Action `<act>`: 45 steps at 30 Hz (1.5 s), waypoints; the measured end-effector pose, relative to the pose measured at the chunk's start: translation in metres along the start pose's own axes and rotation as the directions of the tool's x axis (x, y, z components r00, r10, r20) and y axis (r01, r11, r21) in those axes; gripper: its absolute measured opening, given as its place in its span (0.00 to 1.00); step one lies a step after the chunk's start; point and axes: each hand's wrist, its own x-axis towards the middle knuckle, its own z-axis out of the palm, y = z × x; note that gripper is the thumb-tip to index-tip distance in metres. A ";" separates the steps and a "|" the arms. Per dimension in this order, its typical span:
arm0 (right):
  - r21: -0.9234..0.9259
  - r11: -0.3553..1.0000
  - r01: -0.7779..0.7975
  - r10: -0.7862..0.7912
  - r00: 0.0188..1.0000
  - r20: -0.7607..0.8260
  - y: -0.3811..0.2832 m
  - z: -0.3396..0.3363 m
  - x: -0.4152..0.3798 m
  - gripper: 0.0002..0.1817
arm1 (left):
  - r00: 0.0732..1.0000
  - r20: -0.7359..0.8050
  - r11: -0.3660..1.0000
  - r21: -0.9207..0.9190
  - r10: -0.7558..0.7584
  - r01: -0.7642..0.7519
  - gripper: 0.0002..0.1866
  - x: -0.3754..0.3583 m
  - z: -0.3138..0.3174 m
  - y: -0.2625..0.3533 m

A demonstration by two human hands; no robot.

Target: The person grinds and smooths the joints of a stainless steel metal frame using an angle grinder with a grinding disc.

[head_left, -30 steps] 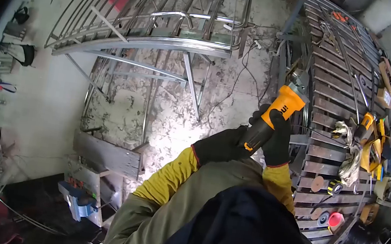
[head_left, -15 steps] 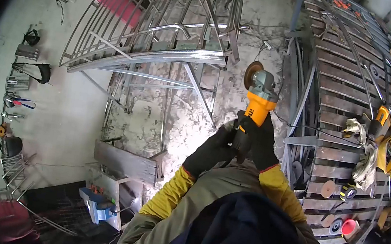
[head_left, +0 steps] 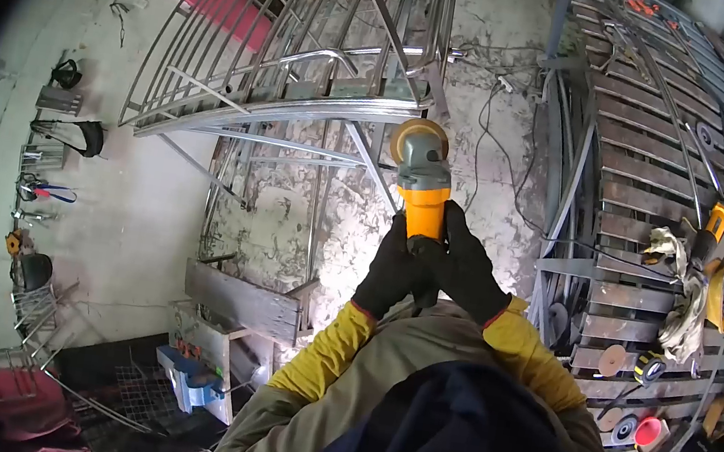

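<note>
An orange and grey angle grinder [head_left: 426, 200] is held in front of my body, its brown disc [head_left: 420, 143] pointing away from me. My left hand [head_left: 392, 272], in a black glove, is closed round the left side of the grinder's body. On the other side my right hand [head_left: 468, 264], gloved too, grips the rear of the body. The lower end of the tool is hidden by the gloves. Just beyond the disc lies the near edge of a shiny metal railing frame [head_left: 305, 105].
To the right stands a slatted metal table [head_left: 630, 227] bearing a second orange tool [head_left: 716, 220], a crumpled cloth [head_left: 685, 313] and a tape measure [head_left: 649, 366]. A black cable [head_left: 515, 187] crosses the floor. A wooden board [head_left: 242, 300] is at lower left.
The angle grinder has swung left and turned, so its disc is now close to the railing frame. Both hands moved with it and keep their hold.
</note>
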 end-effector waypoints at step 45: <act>0.160 0.492 -0.856 0.865 0.501 0.017 0.234 -0.175 -0.102 0.21 | 0.816 -0.535 0.903 -0.428 -0.218 -0.040 0.23 0.023 -0.131 -0.013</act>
